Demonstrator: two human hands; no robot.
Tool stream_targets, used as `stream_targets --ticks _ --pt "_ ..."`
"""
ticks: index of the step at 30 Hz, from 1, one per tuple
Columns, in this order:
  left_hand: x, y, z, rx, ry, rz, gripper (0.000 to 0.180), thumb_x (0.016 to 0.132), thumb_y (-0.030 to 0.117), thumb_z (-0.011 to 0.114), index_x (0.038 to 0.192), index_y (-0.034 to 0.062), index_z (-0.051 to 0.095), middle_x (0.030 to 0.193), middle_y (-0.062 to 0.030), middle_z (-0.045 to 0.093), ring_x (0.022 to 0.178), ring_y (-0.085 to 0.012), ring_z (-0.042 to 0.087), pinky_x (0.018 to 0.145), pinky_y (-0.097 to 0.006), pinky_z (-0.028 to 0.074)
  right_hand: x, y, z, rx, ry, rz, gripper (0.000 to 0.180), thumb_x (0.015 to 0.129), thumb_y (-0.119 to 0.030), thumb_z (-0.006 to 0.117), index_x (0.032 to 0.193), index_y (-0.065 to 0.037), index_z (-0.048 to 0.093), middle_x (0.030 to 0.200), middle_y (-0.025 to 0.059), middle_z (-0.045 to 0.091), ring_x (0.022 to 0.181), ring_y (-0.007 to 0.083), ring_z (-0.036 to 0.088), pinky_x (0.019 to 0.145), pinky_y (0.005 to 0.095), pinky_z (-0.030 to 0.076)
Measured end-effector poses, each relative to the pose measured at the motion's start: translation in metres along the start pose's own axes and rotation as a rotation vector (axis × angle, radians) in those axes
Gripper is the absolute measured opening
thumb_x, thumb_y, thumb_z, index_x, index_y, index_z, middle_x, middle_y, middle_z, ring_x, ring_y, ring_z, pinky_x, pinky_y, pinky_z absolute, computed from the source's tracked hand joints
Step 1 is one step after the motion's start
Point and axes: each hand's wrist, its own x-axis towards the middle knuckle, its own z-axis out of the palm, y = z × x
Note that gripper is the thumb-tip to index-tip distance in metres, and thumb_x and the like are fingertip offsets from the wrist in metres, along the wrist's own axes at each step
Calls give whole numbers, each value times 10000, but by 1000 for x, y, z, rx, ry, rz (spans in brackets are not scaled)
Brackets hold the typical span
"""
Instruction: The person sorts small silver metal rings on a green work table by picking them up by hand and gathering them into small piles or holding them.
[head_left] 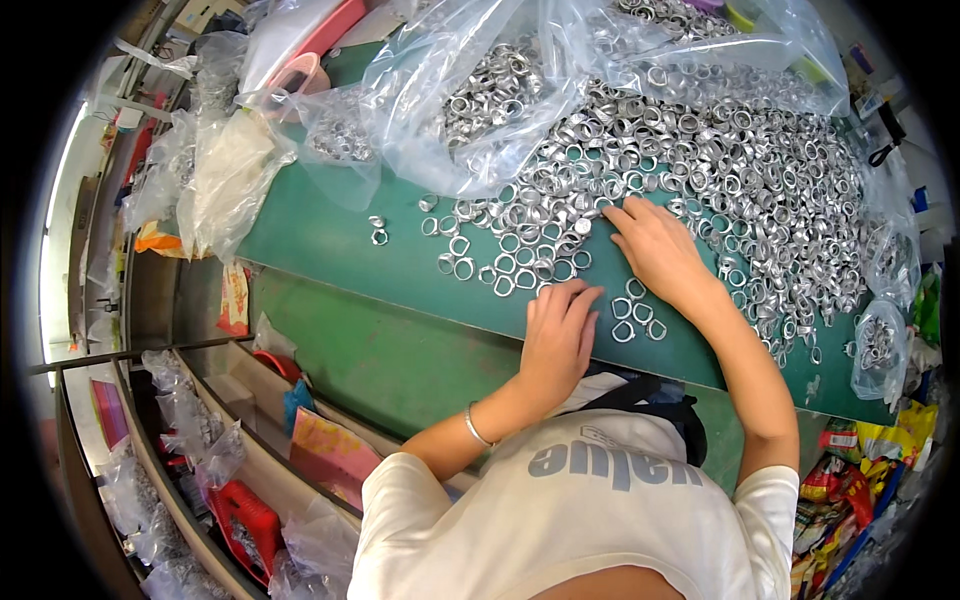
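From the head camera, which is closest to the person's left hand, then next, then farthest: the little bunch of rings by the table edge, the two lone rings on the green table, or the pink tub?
1. Little bunch of rings: just right of the left hand.
2. Two lone rings: up and to the left on the green table.
3. Pink tub: far top left, behind the bags.

Left hand (557,335): fingers curl down, any ring beneath them hidden.
Right hand (655,250): palm covers rings on counter (330,235).
Clear bags (470,90), twelve o'clock: contents blurred by plastic, tops cut off.

Rings (690,150): shiny silver metal. Bags (440,90): clear glossy plastic. Table (330,240): matt green.
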Motion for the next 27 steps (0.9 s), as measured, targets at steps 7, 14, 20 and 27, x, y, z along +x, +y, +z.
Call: stream_targets --ticks 7,14,20,27 --pt "-8 -9 -2 64 11 -36 348 797 2 658 1138 29 591 1103 -114 544 977 -295 510 825 -385 374 -28 -8 -32 13 -261 5 117 809 -88 651 907 -25 638 927 110 575 925 303 576 789 410 465" --pt "3 -20 -5 257 127 -146 349 752 108 752 1073 78 617 1124 -118 491 1043 -309 449 848 -412 328 -22 -12 -30 197 -142 -32 193 775 -98 688 951 -40 633 973 97 579 967 296 558 840 399 458" --pt "4 -30 -9 297 171 -72 196 746 87 749 911 100 644 1082 -111 502 984 -300 453 836 -399 329 -11 -17 0 109 -28 -254 231 736 -83 703 946 -44 616 1215 124 525 1156 315 476 916 410 414" --pt "1 -56 -23 256 254 -132 208 751 42 720 933 76 625 1096 -110 518 992 -300 486 827 -409 351 -19 2 -18 9 -30 -37 305 734 -97 713 1016 -44 608 1252 124 518 1210 312 453 953 430 399"
